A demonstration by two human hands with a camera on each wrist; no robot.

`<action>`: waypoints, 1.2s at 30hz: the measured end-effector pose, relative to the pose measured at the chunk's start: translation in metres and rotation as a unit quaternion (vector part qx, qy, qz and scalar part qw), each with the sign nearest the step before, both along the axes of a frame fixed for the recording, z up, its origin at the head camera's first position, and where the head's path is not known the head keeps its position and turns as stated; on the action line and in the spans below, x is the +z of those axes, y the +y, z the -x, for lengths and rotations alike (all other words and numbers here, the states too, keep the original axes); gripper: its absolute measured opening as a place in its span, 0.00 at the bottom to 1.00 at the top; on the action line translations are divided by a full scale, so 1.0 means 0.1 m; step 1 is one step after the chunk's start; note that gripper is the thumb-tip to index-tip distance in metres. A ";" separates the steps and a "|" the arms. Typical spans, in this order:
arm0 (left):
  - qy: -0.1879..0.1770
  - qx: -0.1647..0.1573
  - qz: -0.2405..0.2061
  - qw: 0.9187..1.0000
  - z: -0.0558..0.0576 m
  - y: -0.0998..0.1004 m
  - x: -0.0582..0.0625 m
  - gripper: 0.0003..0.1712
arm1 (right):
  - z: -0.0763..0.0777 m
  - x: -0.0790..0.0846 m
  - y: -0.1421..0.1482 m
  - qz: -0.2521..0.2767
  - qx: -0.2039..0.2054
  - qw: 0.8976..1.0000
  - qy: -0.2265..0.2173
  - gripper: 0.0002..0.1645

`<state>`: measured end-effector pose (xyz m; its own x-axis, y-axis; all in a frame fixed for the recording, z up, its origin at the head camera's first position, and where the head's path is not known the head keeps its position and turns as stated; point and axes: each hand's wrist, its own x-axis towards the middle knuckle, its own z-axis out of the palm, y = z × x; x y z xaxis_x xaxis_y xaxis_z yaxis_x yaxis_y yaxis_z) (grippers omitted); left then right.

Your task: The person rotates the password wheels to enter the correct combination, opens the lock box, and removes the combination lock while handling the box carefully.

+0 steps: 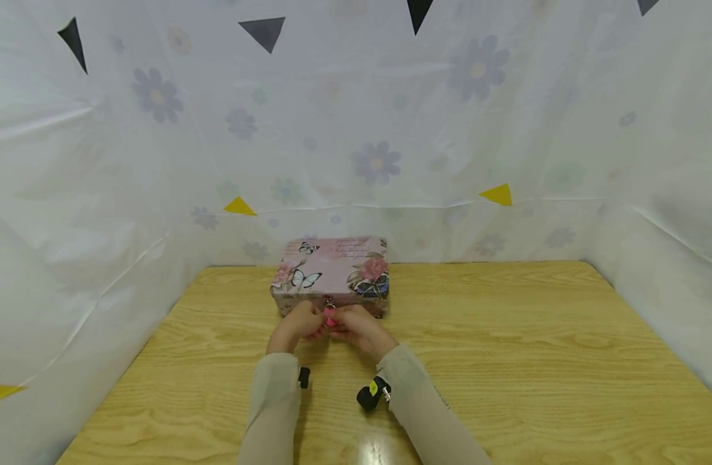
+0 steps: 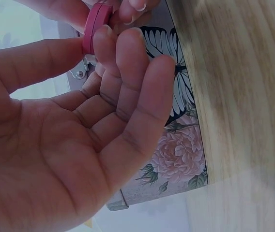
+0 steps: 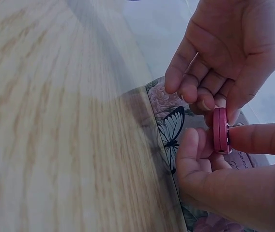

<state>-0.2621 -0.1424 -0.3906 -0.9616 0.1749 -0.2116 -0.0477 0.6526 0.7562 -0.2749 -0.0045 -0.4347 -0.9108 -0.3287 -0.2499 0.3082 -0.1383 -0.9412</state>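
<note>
Pink padlock noted at the middle of the front face of a tin box, just below a metal clasp. Both hands are engaged with it. Left hand: thumb and index finger pinch the padlock's edge; the remaining fingers are bent, with the palm exposed in the left wrist view. Right hand: grasping the padlock, thumb on one flat side, fingertips on the opposite side. In the right wrist view the padlock is seen edge-on, round-cornered, with small dark marks on the side toward the right thumb.

Box lid is down; its printed surface carries roses, butterflies and lines of script. Box stands on a wood-grain table, near the far edge, in front of a whitish sheet with a flower pattern. Black and yellow triangles are visible on or before the sheet. Both forearms are covered by pale sleeves, with a black device at the right wrist.
</note>
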 end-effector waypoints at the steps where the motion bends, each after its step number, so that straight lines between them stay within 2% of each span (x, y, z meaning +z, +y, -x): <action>1: 0.001 0.000 0.000 1.000 0.00 0.00 0.00 0.15 | 0.00 0.00 0.00 0.001 0.000 1.000 0.002 0.14; 16: 0.002 0.002 0.003 1.000 0.00 0.01 0.01 0.15 | 0.01 -0.02 0.00 -0.005 0.004 1.000 0.006 0.15; 24: 0.002 0.000 0.004 1.000 0.00 0.00 0.02 0.16 | 0.01 0.00 0.01 -0.005 -0.012 1.000 0.004 0.17; 36: 0.003 -0.003 -0.011 1.000 0.00 -0.01 0.01 0.14 | 0.00 0.04 0.01 -0.004 -0.010 1.000 -0.016 0.14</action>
